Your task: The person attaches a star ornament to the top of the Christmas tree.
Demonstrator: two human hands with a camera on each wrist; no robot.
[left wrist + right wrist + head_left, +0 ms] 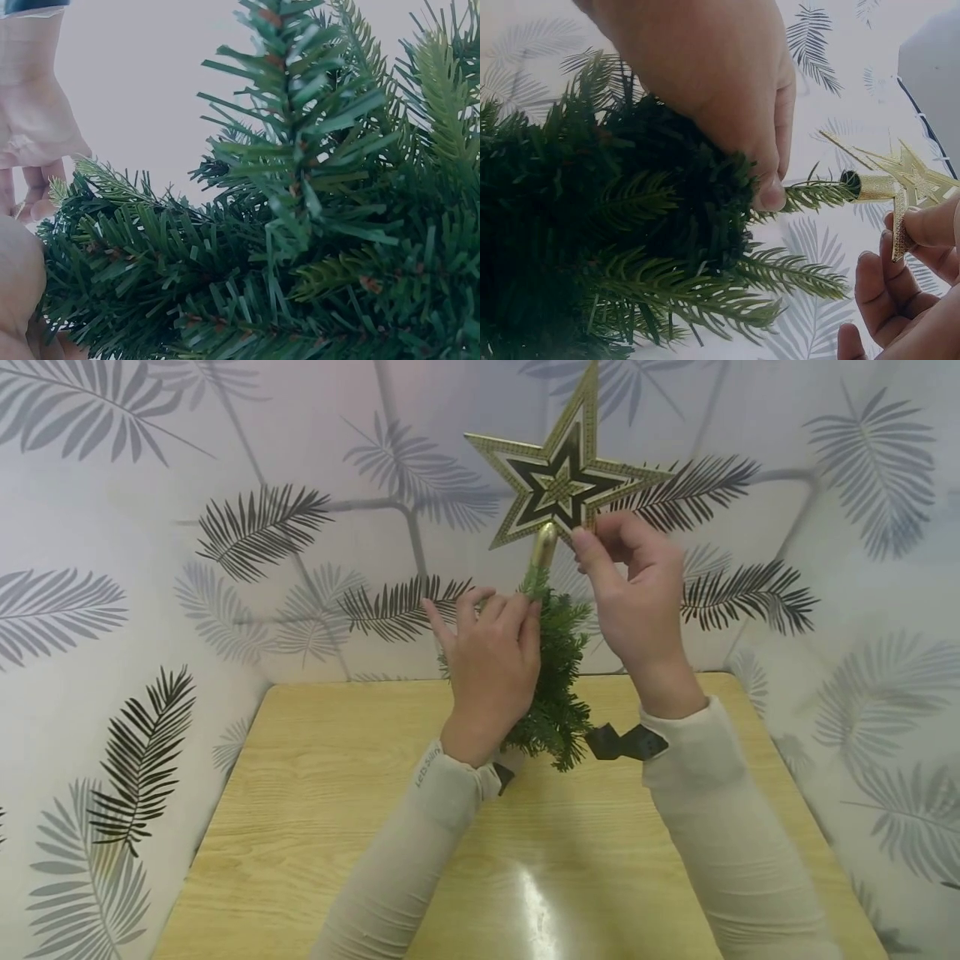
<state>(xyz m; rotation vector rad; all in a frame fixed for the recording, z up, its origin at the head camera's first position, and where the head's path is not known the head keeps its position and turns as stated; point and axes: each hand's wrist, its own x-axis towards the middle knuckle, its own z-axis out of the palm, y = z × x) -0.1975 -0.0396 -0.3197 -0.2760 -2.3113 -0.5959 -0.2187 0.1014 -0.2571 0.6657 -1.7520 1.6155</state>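
Note:
A gold star tree topper with dark and glittery bands stands over the small green artificial Christmas tree. With thumb and fingers my right hand pinches one lower point of the star. Below it, my left hand pinches the tree's top sprig. In the right wrist view the sprig's tip reaches into the open end of the topper's gold tube. Dense needles fill the left wrist view, with parts of both hands at its left side. The tree's base is hidden.
The tree stands on a pale wood-grain table, towards its far edge. Behind and beside the table hangs a light wall covering printed with grey and black leaves. A dark wrist strap piece sticks out from the right sleeve.

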